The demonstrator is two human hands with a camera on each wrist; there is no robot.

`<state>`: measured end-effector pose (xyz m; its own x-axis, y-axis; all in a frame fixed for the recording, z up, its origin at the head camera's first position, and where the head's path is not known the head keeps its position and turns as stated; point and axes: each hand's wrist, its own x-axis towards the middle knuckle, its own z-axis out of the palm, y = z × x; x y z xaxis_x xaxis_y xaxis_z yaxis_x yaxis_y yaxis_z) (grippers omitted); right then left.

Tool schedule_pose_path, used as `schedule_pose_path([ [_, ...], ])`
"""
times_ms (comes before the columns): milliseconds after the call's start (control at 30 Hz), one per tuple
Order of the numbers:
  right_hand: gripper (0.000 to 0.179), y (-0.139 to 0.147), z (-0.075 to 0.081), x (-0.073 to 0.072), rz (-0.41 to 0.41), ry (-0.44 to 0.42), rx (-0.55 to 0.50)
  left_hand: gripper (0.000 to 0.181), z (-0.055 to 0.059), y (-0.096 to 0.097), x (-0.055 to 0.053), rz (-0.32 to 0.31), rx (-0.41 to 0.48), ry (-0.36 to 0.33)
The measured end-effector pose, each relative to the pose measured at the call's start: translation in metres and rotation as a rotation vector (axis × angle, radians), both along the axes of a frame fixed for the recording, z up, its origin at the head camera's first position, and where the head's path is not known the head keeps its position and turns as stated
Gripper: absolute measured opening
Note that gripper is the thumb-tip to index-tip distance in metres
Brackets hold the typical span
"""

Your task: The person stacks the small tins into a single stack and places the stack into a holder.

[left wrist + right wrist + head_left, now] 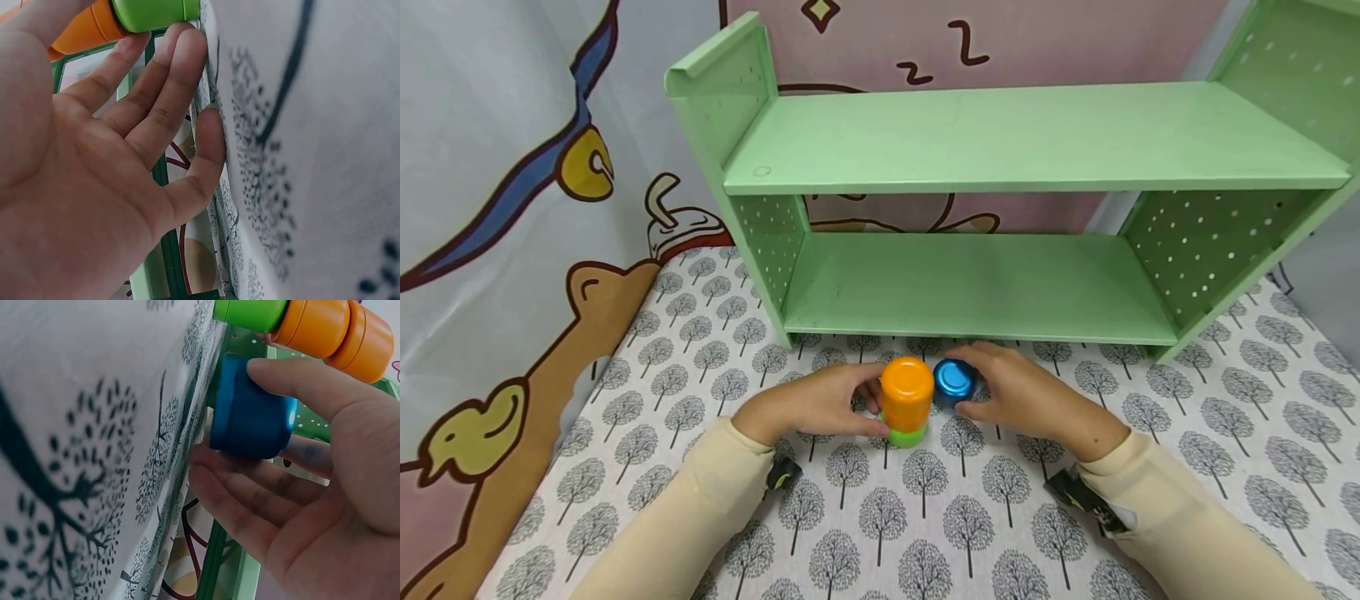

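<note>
An upside-down stack stands on the cloth: a green cup [907, 437] at the bottom and orange cups [907, 392] above it. The right wrist view shows two orange cups [317, 324] over the green one. My left hand [831, 400] is at the stack's left side, thumb near its front and index finger near its back; its fingers look loose, and firm contact is hard to tell. Just right of the stack, my right hand [1018, 392] holds a shiny blue cup [955, 380], base up, between thumb and fingers. The blue cup's rim [220, 406] is close to the cloth.
A green two-tier shelf [985, 275] with perforated sides stands right behind the cups. The tree-patterned cloth [880, 517] covers the table in front and to both sides. Cartoon-printed curtains [497, 75] hang at the left and back.
</note>
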<state>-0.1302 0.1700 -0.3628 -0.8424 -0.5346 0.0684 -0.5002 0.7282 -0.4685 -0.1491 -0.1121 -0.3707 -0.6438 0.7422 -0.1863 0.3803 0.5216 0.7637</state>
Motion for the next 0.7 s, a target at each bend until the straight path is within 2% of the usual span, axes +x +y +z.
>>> schedule_pose_path([
  [700,0.07,-0.0011,0.0068,0.0017,-0.015,0.041,-0.018,0.046,0.0015,0.0002,0.0009,0.001,-0.002,0.008],
])
